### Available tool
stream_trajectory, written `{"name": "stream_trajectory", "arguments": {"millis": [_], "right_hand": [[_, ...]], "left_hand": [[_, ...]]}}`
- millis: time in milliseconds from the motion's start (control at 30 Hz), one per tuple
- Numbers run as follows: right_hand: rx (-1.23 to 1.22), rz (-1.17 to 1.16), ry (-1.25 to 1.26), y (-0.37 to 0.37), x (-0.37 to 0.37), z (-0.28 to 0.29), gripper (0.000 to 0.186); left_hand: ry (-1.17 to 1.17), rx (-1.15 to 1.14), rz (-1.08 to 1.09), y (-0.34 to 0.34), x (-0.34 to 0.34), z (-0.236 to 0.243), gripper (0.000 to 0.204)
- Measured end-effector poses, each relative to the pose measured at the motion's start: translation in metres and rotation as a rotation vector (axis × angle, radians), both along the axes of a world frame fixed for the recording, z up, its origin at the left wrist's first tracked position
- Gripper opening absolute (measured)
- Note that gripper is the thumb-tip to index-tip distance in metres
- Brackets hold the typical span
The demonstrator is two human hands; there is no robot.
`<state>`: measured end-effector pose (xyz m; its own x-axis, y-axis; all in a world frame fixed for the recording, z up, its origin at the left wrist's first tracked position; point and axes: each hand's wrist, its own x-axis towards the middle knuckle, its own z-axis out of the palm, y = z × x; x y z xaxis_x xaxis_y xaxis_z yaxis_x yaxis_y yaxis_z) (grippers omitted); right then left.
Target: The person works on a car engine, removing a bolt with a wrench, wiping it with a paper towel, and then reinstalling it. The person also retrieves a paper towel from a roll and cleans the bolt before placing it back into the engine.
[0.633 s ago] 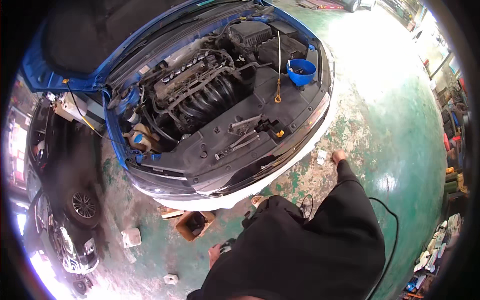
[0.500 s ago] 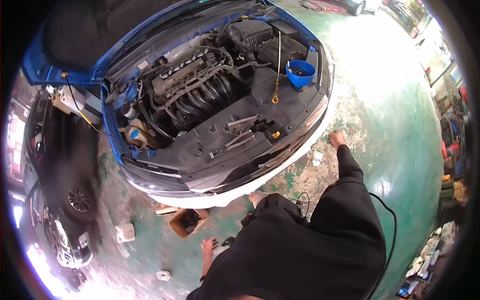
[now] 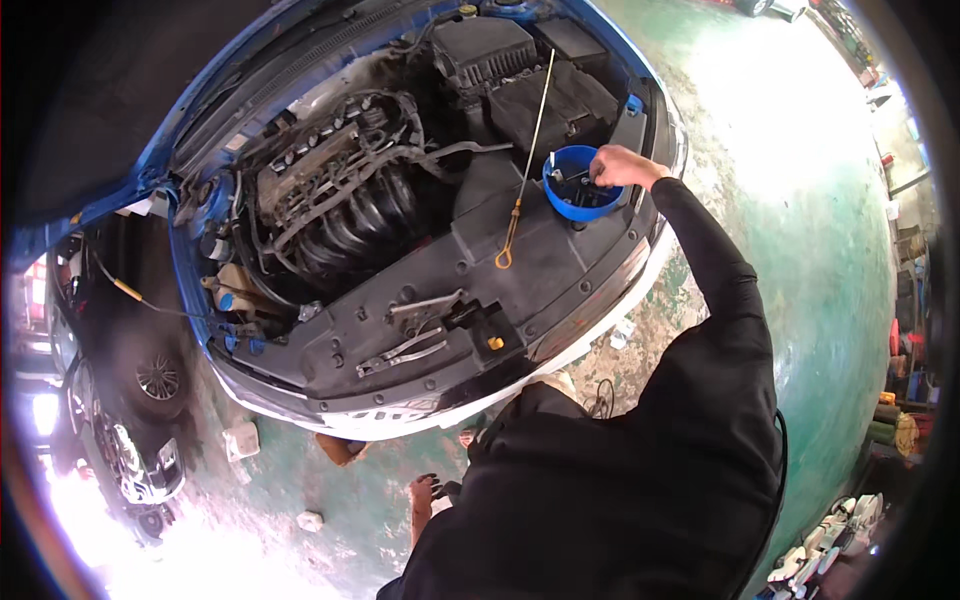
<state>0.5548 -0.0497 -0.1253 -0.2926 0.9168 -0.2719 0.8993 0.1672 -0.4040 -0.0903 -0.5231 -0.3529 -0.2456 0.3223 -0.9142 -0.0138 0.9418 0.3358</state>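
Observation:
My right hand (image 3: 620,167) reaches over the rim of a blue bowl (image 3: 580,212) at the front right of the engine bay. Its fingers are closed together inside the bowl; what they grip, if anything, is too small to make out. Several small dark parts lie in the bowl. Left of it a dipstick (image 3: 508,248) with a yellow loop handle rests across the black cover (image 3: 400,312). Pliers (image 3: 410,352) and a long metal tool (image 3: 428,303) also lie on that cover. Low at my side hangs my left hand (image 3: 423,493), fingers apart, holding nothing.
The blue hood (image 3: 80,225) stands raised over the exposed engine (image 3: 340,185). A dark car (image 3: 120,400) is parked at the left. Below the bumper sit a brown box (image 3: 340,449) and a white container (image 3: 240,440). A black cable (image 3: 780,470) runs past my right side.
My right hand has risen from beside the bumper and gone into the blue bowl. My body and view have shifted closer over the engine bay. The left hand still hangs low.

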Motion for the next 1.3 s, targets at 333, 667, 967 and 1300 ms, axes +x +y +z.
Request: {"name": "stream_trajectory", "arguments": {"millis": [333,667,967,1300], "right_hand": [[-0.104,0.269,-0.223,0.028,-0.011,-0.005,0.019],[-0.121,0.465,-0.339,0.027,-0.010,-0.020,0.017],[0.240,0.338,-0.314,-0.004,-0.024,-0.048,0.005],[0.332,0.357,-0.376,0.010,0.004,-0.099,0.023]], "left_hand": [[0.103,-0.051,0.022,0.046,0.079,0.051,0.022],[0.125,0.157,-0.174,0.104,0.104,0.083,0.021],[0.156,0.035,-0.124,0.063,0.119,0.076,0.025],[0.139,0.154,0.152,-0.020,0.148,0.045,0.026]]}}
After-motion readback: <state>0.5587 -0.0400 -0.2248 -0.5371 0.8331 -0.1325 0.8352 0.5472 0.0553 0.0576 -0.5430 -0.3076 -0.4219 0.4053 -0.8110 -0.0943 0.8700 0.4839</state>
